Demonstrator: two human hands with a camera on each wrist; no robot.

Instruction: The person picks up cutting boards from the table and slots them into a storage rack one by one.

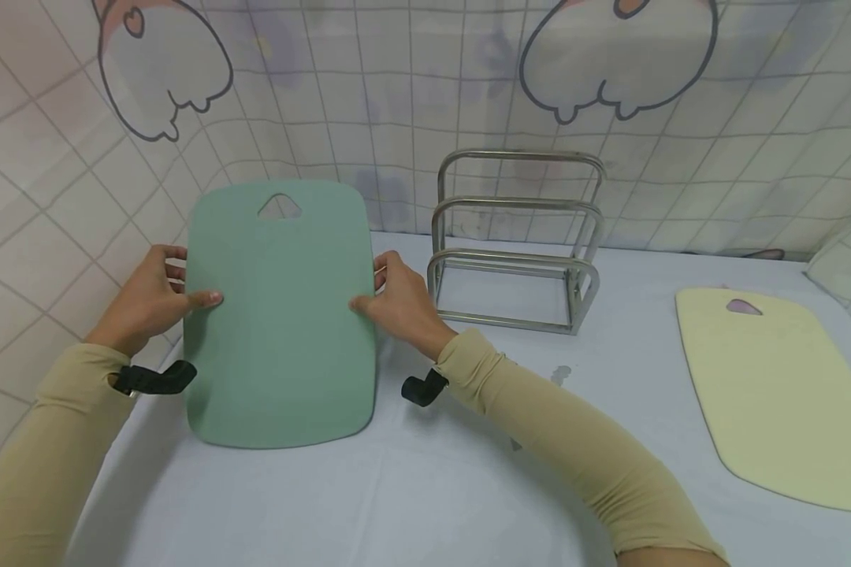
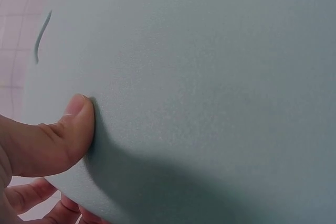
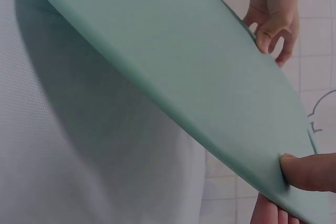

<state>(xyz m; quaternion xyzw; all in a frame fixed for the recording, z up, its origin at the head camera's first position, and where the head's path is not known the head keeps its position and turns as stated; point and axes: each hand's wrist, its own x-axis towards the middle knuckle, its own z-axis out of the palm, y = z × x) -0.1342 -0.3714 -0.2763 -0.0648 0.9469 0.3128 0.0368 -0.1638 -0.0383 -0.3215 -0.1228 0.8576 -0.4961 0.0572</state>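
A green cutting board (image 1: pixel 280 315) with a handle hole near its top is lifted off the table, tilted up toward the wall. My left hand (image 1: pixel 157 298) grips its left edge, thumb on the front face (image 2: pixel 79 124) and fingers behind. My right hand (image 1: pixel 395 303) grips the right edge the same way, its thumb (image 3: pixel 307 171) pressed on the board's face (image 3: pixel 173 61). In the right wrist view the left hand (image 3: pixel 273 14) shows at the board's far edge.
A steel rack (image 1: pixel 516 244) with three arched dividers stands just right of the right hand. A pale yellow cutting board (image 1: pixel 780 390) lies flat at the table's right side. A tiled wall and a printed cloth close off the left and back.
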